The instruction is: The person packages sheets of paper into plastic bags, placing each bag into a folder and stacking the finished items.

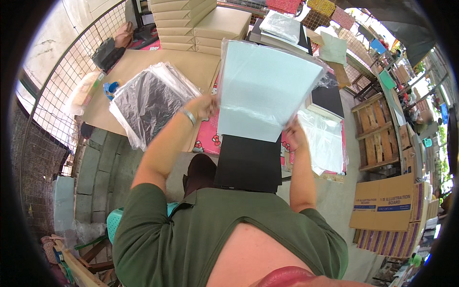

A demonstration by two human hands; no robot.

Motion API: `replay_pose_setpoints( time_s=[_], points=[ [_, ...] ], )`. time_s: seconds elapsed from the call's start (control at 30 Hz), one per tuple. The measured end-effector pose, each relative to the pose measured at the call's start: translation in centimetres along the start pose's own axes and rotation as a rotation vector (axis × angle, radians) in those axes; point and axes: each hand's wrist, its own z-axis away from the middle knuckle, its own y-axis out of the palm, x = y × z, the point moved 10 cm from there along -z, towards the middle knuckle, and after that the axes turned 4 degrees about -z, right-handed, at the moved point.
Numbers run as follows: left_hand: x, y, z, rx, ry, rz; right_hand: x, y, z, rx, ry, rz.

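A pale blue-white board in a clear plastic sleeve (263,86) is tilted up in front of me. My left hand (205,106) has its fingers curled at the left edge of the sleeve. Near the lower right corner, my right hand (295,135) closes on the plastic. Black boards (249,162) lie over my lap, just below the sleeve. To the left, a stack of clear plastic sleeves (150,98) rests on brown paper. More clear sleeves (322,141) lie beside my right hand. The fingertips behind the sleeve are hidden.
Brown paper-wrapped packs (222,24) are piled at the back, beside a stack of boards topped with plastic (282,27). A tape roll in a blue holder (110,89) sits far left. Black boards (326,99) stand right. Cardboard boxes (382,203) and a wooden pallet (377,131) stand further right.
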Motion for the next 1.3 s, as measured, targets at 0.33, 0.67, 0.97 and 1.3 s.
replay_pose_setpoints(
  time_s=[0.33,0.67,0.97,1.3],
  points=[
    [14.5,-4.0,3.6,-0.199,0.147,-0.078,-7.0,-4.9,6.5,-0.052,0.348,0.658],
    [26.2,-4.5,17.0,-0.248,-0.107,-0.443,-10.0,-4.3,24.8,-0.010,0.539,1.033],
    [19.5,-1.5,16.9,-0.294,0.167,-0.307,-6.1,-2.4,18.8,-0.202,0.293,1.098],
    [6.6,-19.9,25.4,-0.945,0.759,0.136,8.7,-4.0,10.1,-0.328,-0.594,1.861]
  ],
)
